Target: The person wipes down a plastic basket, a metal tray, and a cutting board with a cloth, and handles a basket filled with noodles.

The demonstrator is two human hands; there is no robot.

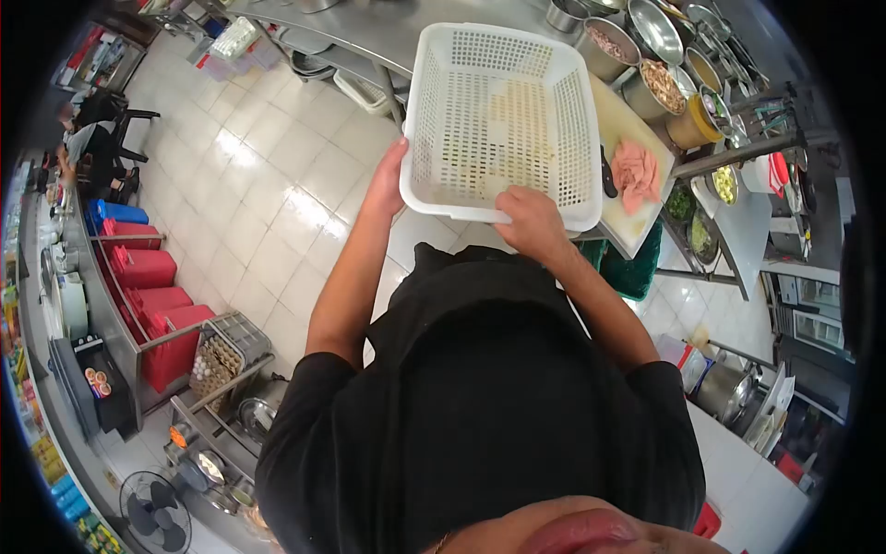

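A white perforated plastic basket (pixel 503 120) is held up in front of the body, its inside facing the camera, with small yellowish bits on its bottom. My left hand (pixel 389 180) grips its left side near the lower corner. The fingers of my right hand (pixel 531 220) are wrapped over its near rim. Right of the basket, a cutting board (pixel 637 224) carries a pink cloth or meat-like heap (pixel 637 174), which I cannot tell apart, and a black-handled knife (pixel 608 175).
Metal pots of food (pixel 663 88) stand at the upper right. A steel counter (pixel 360 28) runs behind the basket. Red bins (pixel 143 268) line the left, near an egg crate (pixel 219 365). A person (pixel 88 148) sits at the far left. A fan (pixel 155 512) is lower left.
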